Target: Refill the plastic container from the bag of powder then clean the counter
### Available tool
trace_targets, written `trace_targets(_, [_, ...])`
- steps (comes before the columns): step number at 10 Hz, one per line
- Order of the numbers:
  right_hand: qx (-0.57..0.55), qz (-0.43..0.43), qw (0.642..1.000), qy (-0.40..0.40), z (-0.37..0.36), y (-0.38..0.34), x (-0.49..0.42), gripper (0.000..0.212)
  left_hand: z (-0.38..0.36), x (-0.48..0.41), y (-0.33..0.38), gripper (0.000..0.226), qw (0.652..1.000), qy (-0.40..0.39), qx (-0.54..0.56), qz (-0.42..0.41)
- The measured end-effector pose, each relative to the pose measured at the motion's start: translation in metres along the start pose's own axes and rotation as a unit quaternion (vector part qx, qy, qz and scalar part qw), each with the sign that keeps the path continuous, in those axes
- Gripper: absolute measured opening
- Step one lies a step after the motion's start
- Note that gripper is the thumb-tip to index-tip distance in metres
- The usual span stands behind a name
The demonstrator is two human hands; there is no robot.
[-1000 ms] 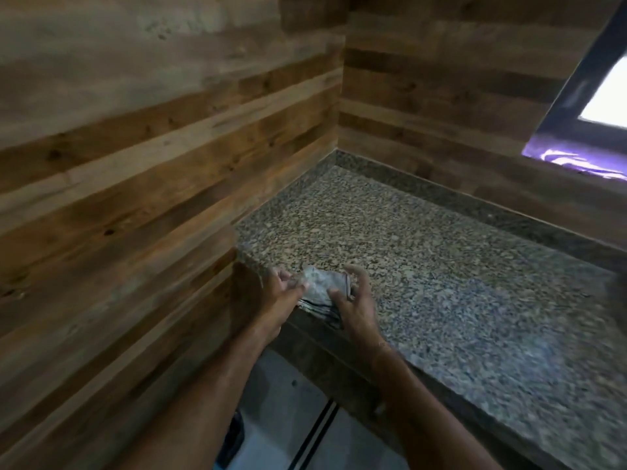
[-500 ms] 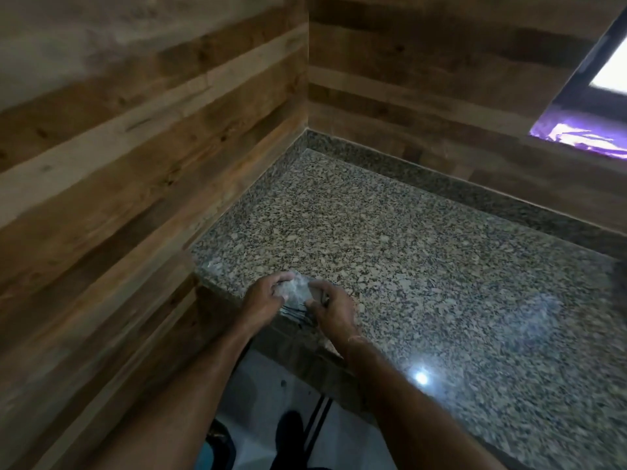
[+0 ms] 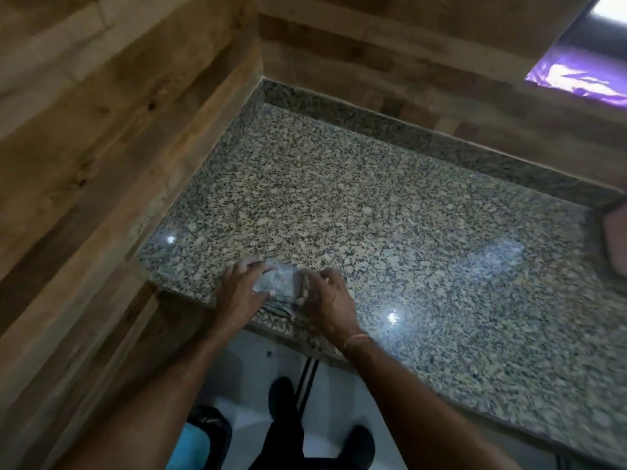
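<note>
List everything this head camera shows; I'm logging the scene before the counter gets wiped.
cloth: one, grey with dark stripes, folded small, at the counter's front edge between the hands
counter: one, speckled grey granite, in the corner
wood-look walls: two, brown, left and behind
window: one, purple-lit sill, upper right
pinkish object: one, cut off at the right edge, unclear what
blue object: one, on the floor, lower left
shoes: two, black, on the pale floor
left hand: on the cloth
right hand: on the cloth
</note>
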State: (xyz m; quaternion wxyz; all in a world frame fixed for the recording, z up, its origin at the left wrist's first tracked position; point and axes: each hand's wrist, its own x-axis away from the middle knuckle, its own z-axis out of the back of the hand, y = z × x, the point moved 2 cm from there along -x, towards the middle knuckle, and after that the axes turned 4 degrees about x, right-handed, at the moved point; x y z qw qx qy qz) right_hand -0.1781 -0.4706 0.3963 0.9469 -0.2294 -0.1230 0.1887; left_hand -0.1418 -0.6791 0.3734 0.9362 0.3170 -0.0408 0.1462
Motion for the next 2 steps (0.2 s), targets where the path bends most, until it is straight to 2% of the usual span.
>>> trace_targets(1, [-0.009, -0.002, 0.999, 0.044, 0.020, 0.018, 0.010, 0.060, 0.001, -0.003, 0.014, 0.058, 0.999, 0.042, -0.027, 0.003])
trace_targets(2, [-0.039, -0.040, 0.995, 0.085, 0.046, 0.040, 0.019, 0.054, -0.004, -0.005, 0.044, 0.054, 0.997, 0.076, -0.010, -0.034])
